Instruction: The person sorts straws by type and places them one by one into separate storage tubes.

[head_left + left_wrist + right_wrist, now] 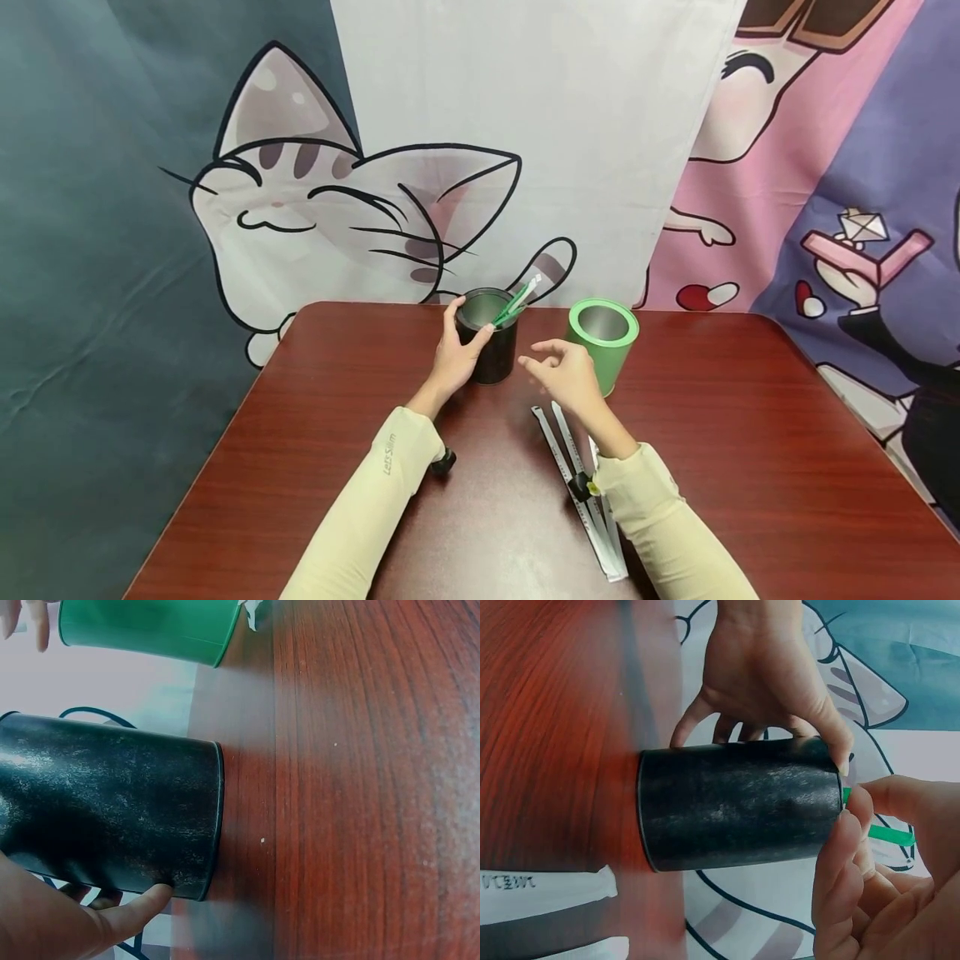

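Observation:
My left hand (453,358) holds a black can (497,358) by its side, thumb near the rim, in the head view. Out of the can's mouth lean a thin green stick (510,308) and a white-tipped strip (532,285). Just right of the can, my right hand (566,375) hovers with loosely bent fingers, and I see nothing between them. In the right wrist view, its fingertips overlap the can's rim and partly hide the green stick (891,835). The left wrist view has fingers (139,911) against the lower side of the black can (112,802).
A green can (618,354) stands behind my right hand. Several long white strips (600,550), some with print, lie on the brown table (300,483) below my right wrist. A cartoon-printed cloth (540,100) hangs behind the table's far edge.

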`<state>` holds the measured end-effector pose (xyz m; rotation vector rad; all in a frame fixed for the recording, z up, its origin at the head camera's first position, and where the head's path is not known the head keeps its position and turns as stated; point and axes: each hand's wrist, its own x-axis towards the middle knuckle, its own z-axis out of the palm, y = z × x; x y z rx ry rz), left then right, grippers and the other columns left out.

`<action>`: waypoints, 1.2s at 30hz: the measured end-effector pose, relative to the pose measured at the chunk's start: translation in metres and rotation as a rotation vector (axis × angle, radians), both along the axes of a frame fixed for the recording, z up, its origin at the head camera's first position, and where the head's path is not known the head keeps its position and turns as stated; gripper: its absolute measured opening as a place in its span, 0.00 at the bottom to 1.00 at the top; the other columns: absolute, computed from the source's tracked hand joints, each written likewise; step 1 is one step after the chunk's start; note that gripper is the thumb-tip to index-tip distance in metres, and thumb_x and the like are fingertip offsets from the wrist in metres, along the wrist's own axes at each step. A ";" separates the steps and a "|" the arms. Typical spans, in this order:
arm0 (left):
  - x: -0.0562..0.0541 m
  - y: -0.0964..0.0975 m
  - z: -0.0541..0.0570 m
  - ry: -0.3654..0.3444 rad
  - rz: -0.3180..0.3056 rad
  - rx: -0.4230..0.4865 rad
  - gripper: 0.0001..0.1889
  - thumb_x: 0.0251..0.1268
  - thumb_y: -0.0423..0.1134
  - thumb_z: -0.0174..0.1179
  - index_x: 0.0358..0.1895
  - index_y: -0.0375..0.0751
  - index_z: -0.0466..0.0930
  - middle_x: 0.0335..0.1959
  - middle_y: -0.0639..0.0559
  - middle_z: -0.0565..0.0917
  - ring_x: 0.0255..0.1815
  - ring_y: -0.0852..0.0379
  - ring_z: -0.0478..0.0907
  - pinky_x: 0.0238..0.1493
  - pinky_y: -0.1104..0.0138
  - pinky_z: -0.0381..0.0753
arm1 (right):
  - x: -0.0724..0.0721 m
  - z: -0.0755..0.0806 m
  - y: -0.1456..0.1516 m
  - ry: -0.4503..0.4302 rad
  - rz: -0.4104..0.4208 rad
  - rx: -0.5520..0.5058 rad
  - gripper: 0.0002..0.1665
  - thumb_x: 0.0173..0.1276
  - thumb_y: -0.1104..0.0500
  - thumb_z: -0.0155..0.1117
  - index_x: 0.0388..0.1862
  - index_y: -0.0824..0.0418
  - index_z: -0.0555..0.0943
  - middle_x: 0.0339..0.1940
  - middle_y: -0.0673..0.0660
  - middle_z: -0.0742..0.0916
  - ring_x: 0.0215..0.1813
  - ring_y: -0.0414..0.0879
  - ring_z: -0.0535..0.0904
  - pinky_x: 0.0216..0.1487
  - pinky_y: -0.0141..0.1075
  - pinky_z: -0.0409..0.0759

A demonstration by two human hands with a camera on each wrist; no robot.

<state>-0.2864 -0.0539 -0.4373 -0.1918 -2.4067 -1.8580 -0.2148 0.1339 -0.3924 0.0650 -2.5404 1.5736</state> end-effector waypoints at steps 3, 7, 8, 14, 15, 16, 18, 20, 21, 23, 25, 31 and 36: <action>-0.001 0.000 0.002 0.003 0.009 -0.001 0.37 0.67 0.57 0.61 0.74 0.69 0.52 0.71 0.47 0.68 0.67 0.44 0.68 0.66 0.45 0.61 | -0.001 -0.001 0.002 -0.014 0.022 0.021 0.19 0.62 0.57 0.73 0.48 0.67 0.83 0.22 0.66 0.86 0.19 0.56 0.82 0.19 0.31 0.73; -0.002 0.000 0.005 -0.001 0.013 -0.011 0.37 0.67 0.58 0.61 0.74 0.70 0.51 0.71 0.48 0.68 0.67 0.45 0.67 0.66 0.45 0.61 | -0.003 -0.001 0.003 -0.039 0.045 0.038 0.20 0.61 0.57 0.74 0.48 0.68 0.83 0.22 0.66 0.86 0.16 0.49 0.79 0.20 0.32 0.73; -0.002 0.000 0.005 -0.002 0.011 -0.012 0.37 0.67 0.58 0.60 0.75 0.70 0.51 0.71 0.48 0.67 0.67 0.45 0.67 0.66 0.45 0.61 | -0.003 -0.001 0.004 -0.047 0.052 0.039 0.20 0.61 0.57 0.74 0.48 0.69 0.83 0.22 0.65 0.86 0.16 0.48 0.79 0.20 0.32 0.73; -0.004 0.000 0.008 0.009 -0.011 -0.001 0.38 0.68 0.59 0.60 0.75 0.70 0.50 0.71 0.49 0.66 0.67 0.46 0.67 0.66 0.45 0.61 | -0.003 -0.004 0.009 -0.122 0.088 0.063 0.21 0.61 0.57 0.73 0.47 0.71 0.82 0.21 0.62 0.85 0.15 0.45 0.78 0.23 0.32 0.74; -0.004 0.000 0.007 0.010 -0.013 0.001 0.38 0.68 0.59 0.60 0.75 0.70 0.50 0.72 0.49 0.65 0.67 0.46 0.66 0.66 0.45 0.60 | -0.002 -0.006 0.010 -0.138 0.096 0.072 0.21 0.61 0.57 0.73 0.46 0.71 0.82 0.21 0.62 0.85 0.16 0.47 0.79 0.23 0.32 0.74; -0.003 0.000 0.007 0.008 -0.013 0.000 0.38 0.68 0.59 0.60 0.75 0.70 0.49 0.72 0.49 0.65 0.68 0.46 0.66 0.66 0.45 0.60 | -0.002 -0.007 0.011 -0.155 0.109 0.079 0.21 0.61 0.57 0.73 0.46 0.72 0.82 0.21 0.61 0.86 0.16 0.50 0.80 0.23 0.32 0.74; -0.003 0.000 0.005 0.002 -0.010 -0.008 0.38 0.67 0.59 0.60 0.75 0.70 0.49 0.73 0.49 0.64 0.68 0.46 0.66 0.66 0.45 0.60 | -0.001 -0.012 0.014 -0.181 0.135 0.098 0.20 0.61 0.58 0.73 0.45 0.72 0.82 0.20 0.59 0.86 0.18 0.54 0.81 0.23 0.33 0.75; -0.002 0.000 0.004 -0.006 -0.008 -0.014 0.38 0.67 0.59 0.60 0.75 0.70 0.49 0.74 0.50 0.63 0.69 0.46 0.65 0.66 0.45 0.60 | 0.001 -0.017 0.017 -0.206 0.160 0.114 0.19 0.61 0.59 0.73 0.44 0.73 0.82 0.20 0.59 0.86 0.20 0.57 0.82 0.23 0.36 0.77; -0.002 0.000 0.003 -0.009 -0.007 -0.016 0.38 0.67 0.59 0.60 0.75 0.71 0.49 0.74 0.50 0.63 0.69 0.46 0.65 0.66 0.45 0.60 | 0.001 -0.019 0.018 -0.216 0.172 0.118 0.20 0.61 0.60 0.73 0.44 0.74 0.81 0.20 0.59 0.86 0.20 0.58 0.82 0.24 0.37 0.79; -0.001 0.000 0.002 -0.011 -0.004 -0.019 0.38 0.67 0.59 0.60 0.75 0.71 0.50 0.74 0.50 0.63 0.69 0.46 0.65 0.66 0.45 0.60 | 0.002 -0.022 0.020 -0.236 0.193 0.115 0.21 0.60 0.60 0.74 0.44 0.75 0.81 0.21 0.60 0.86 0.21 0.57 0.82 0.26 0.42 0.81; -0.001 0.001 0.002 -0.010 -0.002 -0.019 0.37 0.67 0.59 0.60 0.75 0.71 0.50 0.73 0.50 0.64 0.68 0.46 0.65 0.66 0.45 0.60 | 0.002 -0.025 0.022 -0.254 0.206 0.113 0.23 0.60 0.58 0.74 0.45 0.76 0.81 0.23 0.62 0.86 0.23 0.57 0.83 0.28 0.46 0.82; -0.001 0.000 0.001 0.000 -0.006 -0.016 0.37 0.68 0.58 0.60 0.75 0.70 0.50 0.73 0.50 0.64 0.69 0.46 0.65 0.67 0.46 0.60 | 0.002 -0.031 0.024 -0.275 0.203 0.118 0.28 0.59 0.55 0.76 0.47 0.77 0.80 0.23 0.61 0.86 0.24 0.54 0.83 0.28 0.43 0.82; 0.000 -0.001 0.001 -0.003 -0.009 -0.011 0.37 0.67 0.59 0.60 0.75 0.70 0.50 0.73 0.50 0.64 0.69 0.46 0.65 0.67 0.45 0.60 | 0.001 -0.033 0.024 -0.254 0.194 0.126 0.28 0.58 0.56 0.76 0.46 0.77 0.80 0.19 0.54 0.85 0.21 0.51 0.83 0.26 0.40 0.81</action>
